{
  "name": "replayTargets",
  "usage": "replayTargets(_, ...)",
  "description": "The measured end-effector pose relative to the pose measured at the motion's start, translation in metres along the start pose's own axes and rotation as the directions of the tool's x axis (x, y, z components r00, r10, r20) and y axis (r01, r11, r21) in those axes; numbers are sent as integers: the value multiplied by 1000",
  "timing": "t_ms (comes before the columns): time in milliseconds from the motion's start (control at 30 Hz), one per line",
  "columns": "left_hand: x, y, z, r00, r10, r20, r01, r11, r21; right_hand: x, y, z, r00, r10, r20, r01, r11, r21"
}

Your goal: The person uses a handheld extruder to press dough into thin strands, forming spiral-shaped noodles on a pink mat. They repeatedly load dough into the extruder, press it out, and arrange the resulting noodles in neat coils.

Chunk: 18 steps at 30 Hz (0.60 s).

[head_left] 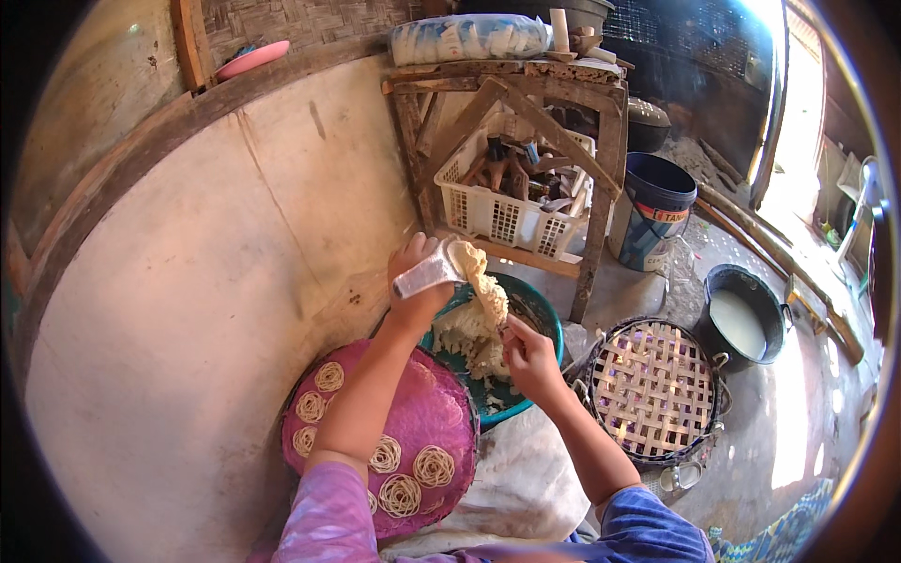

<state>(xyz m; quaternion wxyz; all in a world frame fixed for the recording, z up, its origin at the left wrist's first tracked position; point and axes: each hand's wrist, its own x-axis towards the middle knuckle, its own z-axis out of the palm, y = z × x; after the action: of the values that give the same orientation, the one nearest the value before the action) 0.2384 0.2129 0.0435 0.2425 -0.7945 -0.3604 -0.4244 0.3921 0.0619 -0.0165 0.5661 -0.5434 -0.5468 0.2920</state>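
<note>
My left hand (pixel 413 281) is closed around a silvery tube-like tool (pixel 430 274) with a wide mouth, held above a green basin (pixel 556 328). Pale, sticky dough (pixel 486 298) clings at that mouth and stretches down toward my right hand (pixel 532 361). The right fingers are closed on a utensil whose far end is covered by dough, so its exact kind is hidden. More crumbly dough (pixel 467 336) lies in the basin. Under my left forearm, a round pink tray (pixel 422 389) carries several nests of coiled dough strands (pixel 400 495).
At right stand a round woven bamboo tray (pixel 654 389), a black bucket (pixel 741 314) of cloudy liquid and a dark blue pail (pixel 657 202). A wooden table (pixel 507 70) shelters a white plastic basket (pixel 497 216) of utensils. A pale wall (pixel 188 281) curves along my left.
</note>
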Motion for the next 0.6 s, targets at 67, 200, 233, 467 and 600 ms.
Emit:
replayTargets(67,-1,-10,3,998,-17,63,14,999,45,-9,-6,-2,989,7,146,-21,995,94)
replayTargets(200,-6,-31,-10,1000,27,-9,-27,998,58,2,37,-30,920,198,339,-340,833,437)
replayTargets(233,-7,-35,-20,995,50,-84,-47,998,41,13,61,-33,973,118,201,-175,938,300)
replayTargets(467,-16,-59,-145,914,-383,130,331,526,-784,44,148,-33,892,439,108,-122,462,-878)
replayTargets(600,-35,-62,-178,866,-252,433,228,-571,-789,20,61,-4,819,98,566,-104,994,-22)
